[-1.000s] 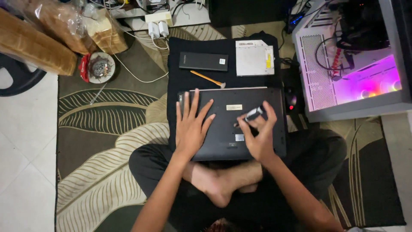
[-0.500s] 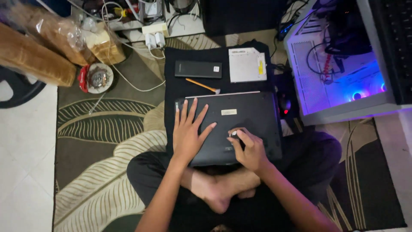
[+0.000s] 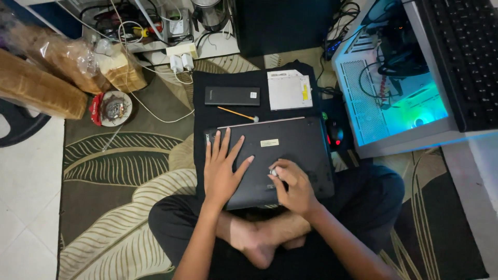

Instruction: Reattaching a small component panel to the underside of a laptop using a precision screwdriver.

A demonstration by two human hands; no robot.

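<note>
The laptop [image 3: 280, 158] lies upside down across my lap, its long side running left to right. My left hand [image 3: 222, 171] presses flat on its left half, fingers spread wide. My right hand [image 3: 291, 187], nearer the middle, pinches a small silvery tool [image 3: 273, 171] against the base.

Dim room; computer case [image 3: 399, 103] glows cyan (slight glare), edges softly blurred.

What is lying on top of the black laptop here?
On the laptop, the left hand lies flat, and the right hand grips a small silvery tool. What its tip touches is hidden.
</note>
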